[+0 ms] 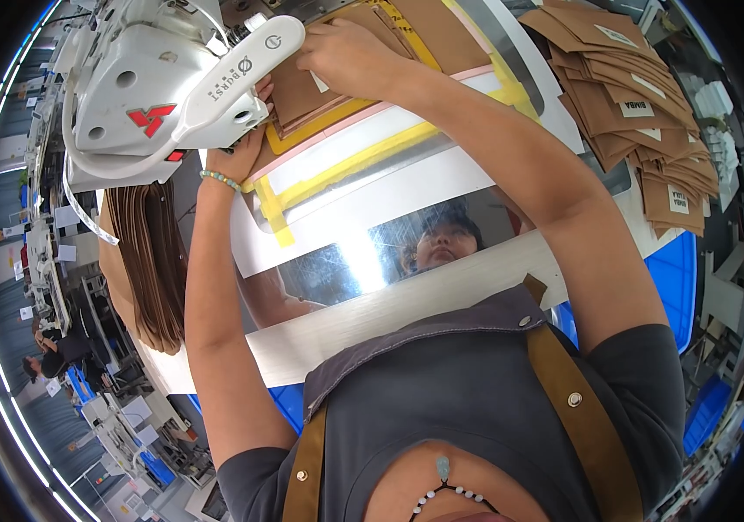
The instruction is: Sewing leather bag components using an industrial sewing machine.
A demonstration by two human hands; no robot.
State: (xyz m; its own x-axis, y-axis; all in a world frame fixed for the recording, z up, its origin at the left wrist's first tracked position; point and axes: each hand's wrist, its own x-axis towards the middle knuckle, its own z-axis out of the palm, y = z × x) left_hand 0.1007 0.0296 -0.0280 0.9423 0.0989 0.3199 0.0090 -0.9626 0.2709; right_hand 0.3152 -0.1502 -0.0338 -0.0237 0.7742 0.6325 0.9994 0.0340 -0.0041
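Observation:
A flat brown panel (298, 91) with a small white label (319, 82) lies in a template frame edged with yellow tape (346, 177) and pink strips. My right hand (350, 59) is on the panel from above, its fingers bent and closed at the panel beside the white machine arm. My left hand (241, 157), with a beaded bracelet at the wrist, rests at the template's left edge under the white sewing machine head (141, 96). Its fingertips show stretched out beside the panel; the machine hides the rest of the fingers.
Stacked brown pieces with white labels (633, 104) lie at the right. Folded brown pieces (150, 261) hang over the table edge at the left. A shiny metal plate (337, 270) lies before the template. Blue bins (672, 287) stand below the table. Another person (46, 348) sits far left.

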